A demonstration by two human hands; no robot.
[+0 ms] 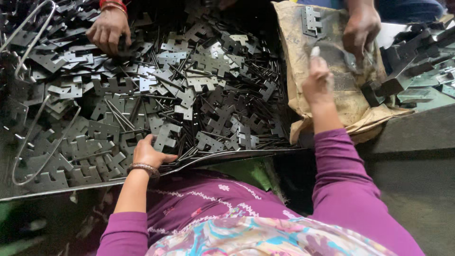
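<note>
My left hand (pixel 148 152), with a bangle at the wrist, rests at the near edge of a wide pile of grey notched metal plates (pixel 156 90) mixed with thin dark pins (pixel 163 54). Its fingers close on one plate (pixel 164 137) at the pile's edge. My right hand (pixel 316 81) is raised over a dirty brown sack (pixel 303 52) and pinches a small pale metal piece (pixel 315 50) between fingertips. Both arms wear purple sleeves.
Another person's hand (pixel 108 29) with red bangles digs in the pile at top left; a second hand of another person (pixel 361 28) works on the sack. Bent wire loops (pixel 28 137) lie left. Stacked metal parts (pixel 417 61) sit at right. The metal tray edge (pixel 199 163) runs before me.
</note>
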